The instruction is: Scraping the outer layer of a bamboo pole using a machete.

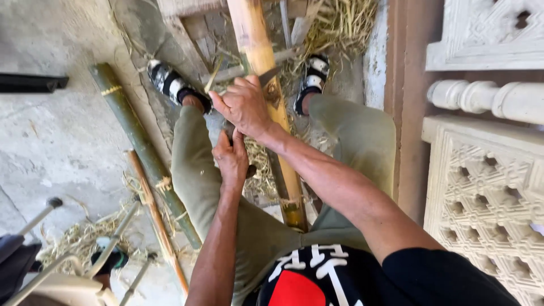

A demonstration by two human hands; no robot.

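Head view: seated person's right hand (245, 105) grips a blade (268, 75) against the yellow bamboo pole (266, 85) between their knees, left hand (232, 158) clenched at six o'clock (green bamboo (141, 147) lies toward nine).

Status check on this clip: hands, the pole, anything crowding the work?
Right hand clamped on blade against bamboo pole. Left hand closed on something dark beside pole, grip unclear. Green bamboo and shavings lie nearby, clear of the cut.
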